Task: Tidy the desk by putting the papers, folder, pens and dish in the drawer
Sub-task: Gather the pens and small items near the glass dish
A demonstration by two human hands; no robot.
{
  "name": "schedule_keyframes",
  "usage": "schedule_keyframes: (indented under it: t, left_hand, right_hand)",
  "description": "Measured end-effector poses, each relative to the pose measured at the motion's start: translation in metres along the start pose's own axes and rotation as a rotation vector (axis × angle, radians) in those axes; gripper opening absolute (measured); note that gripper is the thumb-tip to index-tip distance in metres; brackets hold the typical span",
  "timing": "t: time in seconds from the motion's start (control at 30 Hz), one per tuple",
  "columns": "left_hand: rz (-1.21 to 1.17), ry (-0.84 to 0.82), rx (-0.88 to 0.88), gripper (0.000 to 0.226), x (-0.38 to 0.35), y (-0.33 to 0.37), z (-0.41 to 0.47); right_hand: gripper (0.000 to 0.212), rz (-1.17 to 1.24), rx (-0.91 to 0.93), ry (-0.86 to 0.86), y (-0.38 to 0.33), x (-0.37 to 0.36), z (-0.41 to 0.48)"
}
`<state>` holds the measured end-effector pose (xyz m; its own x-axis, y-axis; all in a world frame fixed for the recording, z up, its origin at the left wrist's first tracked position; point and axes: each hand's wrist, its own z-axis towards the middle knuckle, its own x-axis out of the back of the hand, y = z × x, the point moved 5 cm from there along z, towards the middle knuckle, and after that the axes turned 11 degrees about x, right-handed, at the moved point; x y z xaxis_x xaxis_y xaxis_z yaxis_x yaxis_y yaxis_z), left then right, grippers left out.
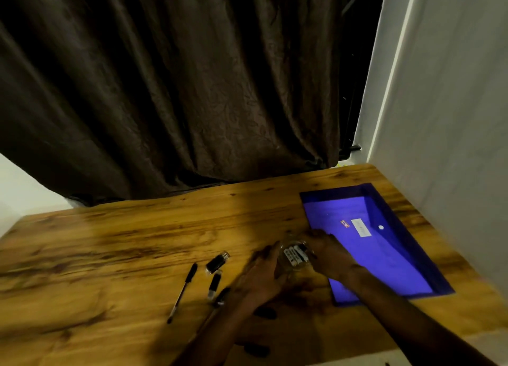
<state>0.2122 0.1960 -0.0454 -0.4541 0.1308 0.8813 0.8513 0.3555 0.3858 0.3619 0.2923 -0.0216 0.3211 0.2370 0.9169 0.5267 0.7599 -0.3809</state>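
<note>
A small clear glass dish (294, 266) stands on the wooden desk (123, 244) with a few black-and-white markers (295, 254) lying in it. My left hand (261, 275) cups the dish from the left and my right hand (328, 251) grips it from the right. A blue folder (384, 244) with a white label lies flat at the right, partly under my right forearm. To the left of the dish lie a thin black pen (182, 292) and several short black markers (217, 261). No drawer shows in this view.
A dark brown curtain (178, 90) hangs behind the desk's far edge. A white wall (445, 104) runs along the right side. Bare wood spreads across the left half of the desk. The near edge lies at the bottom right.
</note>
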Motion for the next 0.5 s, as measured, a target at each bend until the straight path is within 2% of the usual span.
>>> schedule_keyframes:
  t: [0.1,0.17,0.27,0.37,0.43,0.5]
  left_hand:
    - [0.008,0.032,-0.021,0.083,-0.007,0.003,-0.02]
    - [0.043,0.063,-0.054,0.081,-0.014,0.008,-0.036]
    - [0.101,0.091,-0.101,0.078,-0.027,0.017,-0.062]
    - [0.276,0.224,-0.182,0.084,-0.042,0.022,-0.081]
    - [0.364,0.28,-0.278,0.071,-0.058,0.027,-0.09]
    - [0.34,0.258,-0.358,0.06,-0.076,0.032,-0.097]
  right_hand:
    - [0.057,0.008,0.019,0.145,-0.012,0.005,-0.02]
    - [0.054,-0.065,0.002,0.17,-0.015,0.002,-0.034]
    - [0.054,-0.191,-0.087,0.167,-0.017,-0.007,-0.057]
    - [0.062,-0.272,-0.234,0.197,-0.021,-0.01,-0.084]
    - [0.053,-0.295,-0.297,0.182,-0.022,-0.018,-0.101]
    - [0.043,-0.299,-0.301,0.129,-0.022,-0.029,-0.115]
